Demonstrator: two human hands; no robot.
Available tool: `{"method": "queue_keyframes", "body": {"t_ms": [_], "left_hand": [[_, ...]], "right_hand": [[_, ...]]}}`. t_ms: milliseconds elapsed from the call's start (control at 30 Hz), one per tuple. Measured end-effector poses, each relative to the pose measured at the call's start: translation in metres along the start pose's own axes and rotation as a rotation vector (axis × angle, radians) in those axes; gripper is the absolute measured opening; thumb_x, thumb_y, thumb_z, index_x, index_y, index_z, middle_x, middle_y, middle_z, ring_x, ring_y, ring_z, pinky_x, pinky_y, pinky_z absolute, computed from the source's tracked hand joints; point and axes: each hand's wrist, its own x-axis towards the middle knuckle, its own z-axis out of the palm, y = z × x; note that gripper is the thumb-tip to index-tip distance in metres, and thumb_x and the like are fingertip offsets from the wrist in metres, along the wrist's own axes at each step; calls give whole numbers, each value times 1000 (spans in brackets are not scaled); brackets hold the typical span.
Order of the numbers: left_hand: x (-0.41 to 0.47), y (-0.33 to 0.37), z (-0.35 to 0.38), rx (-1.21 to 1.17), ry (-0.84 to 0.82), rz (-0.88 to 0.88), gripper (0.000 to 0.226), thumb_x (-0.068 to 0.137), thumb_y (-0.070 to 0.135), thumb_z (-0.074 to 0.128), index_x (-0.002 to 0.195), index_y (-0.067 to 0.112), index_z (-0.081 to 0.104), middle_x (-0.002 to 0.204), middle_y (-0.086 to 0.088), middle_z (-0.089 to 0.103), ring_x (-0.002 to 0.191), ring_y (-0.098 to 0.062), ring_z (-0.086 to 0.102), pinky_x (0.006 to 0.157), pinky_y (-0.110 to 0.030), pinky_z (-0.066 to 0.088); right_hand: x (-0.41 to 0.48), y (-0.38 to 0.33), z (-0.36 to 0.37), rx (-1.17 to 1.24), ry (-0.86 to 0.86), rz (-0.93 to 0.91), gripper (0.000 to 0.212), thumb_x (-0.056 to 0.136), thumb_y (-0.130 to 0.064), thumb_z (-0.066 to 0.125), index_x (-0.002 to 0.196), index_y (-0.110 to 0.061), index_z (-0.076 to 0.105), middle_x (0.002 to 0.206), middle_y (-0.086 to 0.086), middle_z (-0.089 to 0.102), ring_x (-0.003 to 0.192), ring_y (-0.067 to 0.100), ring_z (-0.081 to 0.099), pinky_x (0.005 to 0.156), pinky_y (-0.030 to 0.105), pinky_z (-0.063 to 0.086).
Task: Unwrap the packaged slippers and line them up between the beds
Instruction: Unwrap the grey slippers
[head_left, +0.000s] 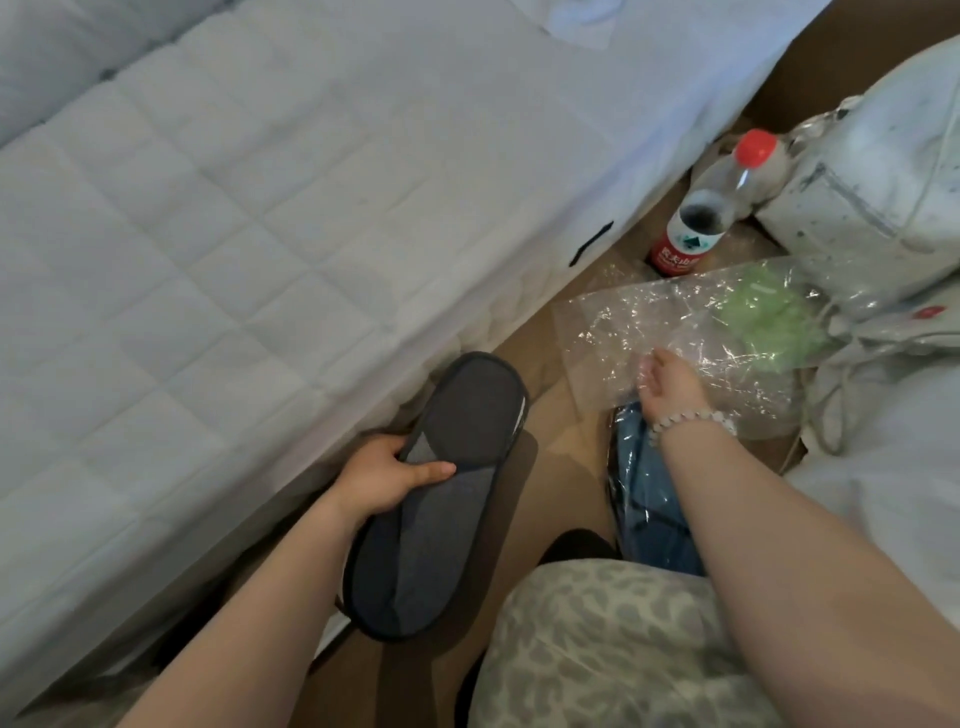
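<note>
**Grey slipper** (441, 493): unwrapped, held off the floor just beside the left bed (208, 234). The left hand (400, 475) has its grip closed round the slipper's middle, thumb on top.

**Clear wrapper** (675, 322): empty and crumpled. The right hand (670, 387) pinches its near edge.

**Blue packaged slippers** (641, 499): still in film, on the floor under the right wrist.

**Step, as judged:** midway through unwrapping, with lining up not yet begun.

**Next move:** probably discard the wrapper, set the grey slipper on the floor, then open the blue pack.

**Room:** a narrow floor strip (561, 415) between the mattress edge and the white bedding at right. A water bottle (706, 208) and a white bag (872, 182) crowd the far end, and a knee in patterned fabric fills the near end.
</note>
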Motion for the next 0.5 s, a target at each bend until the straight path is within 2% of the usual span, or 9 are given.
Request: {"method": "queue_keyframes", "body": {"t_ms": [67,133,167,200,233,300,400,500], "left_hand": [[1,1,4,-12,1,2,37,75,27,78,107,11,69,95,1,65,74,-7,58,65,-20,45],[1,1,8,-27,3,-4,36,74,25,78,106,12,70,95,0,66,73,-7,59,67,-21,45],[0,2,9,-32,3,-5,35,74,25,79,105,12,70,94,1,66,72,-5,59,65,-21,45],[-1,3,10,-35,4,-4,34,74,25,79,104,12,70,92,1,66,71,-4,58,61,-19,45],[-2,4,10,-36,6,-2,33,74,25,79,103,12,70,90,2,66,70,-3,58,58,-17,44],[-5,6,9,-35,14,8,31,73,25,79,100,12,70,86,3,66,69,-2,59,55,-14,44],[-13,10,5,-40,25,32,29,73,23,79,97,9,71,85,2,66,67,-1,59,54,-13,44],[-23,13,-1,-41,39,47,27,72,25,80,93,10,70,87,0,66,71,-8,61,64,-22,48]], "right_hand": [[3,-1,-5,38,15,56,46,101,-15,37,141,8,34,118,4,61,66,8,42,53,0,36],[0,1,-9,-22,-2,30,49,99,-22,43,139,6,38,83,-5,54,62,4,43,62,7,39],[0,3,-12,-81,-8,-19,53,96,-27,49,138,4,41,79,-5,52,64,4,47,66,12,42],[-1,4,-13,-90,13,-2,58,91,-32,56,137,1,45,86,-2,56,73,6,54,73,16,45],[2,5,-15,-61,37,4,65,84,-38,64,136,-4,46,103,1,60,90,10,59,84,21,47],[6,8,-18,-14,58,16,85,70,-50,73,139,-10,43,132,3,55,117,18,54,102,31,41],[-18,-2,-14,-8,128,1,100,62,-59,76,140,-7,40,136,5,52,123,25,51,106,38,41],[-38,-9,-13,-82,207,-5,102,67,-56,75,144,-4,31,142,11,43,129,31,44,109,42,36]]}}
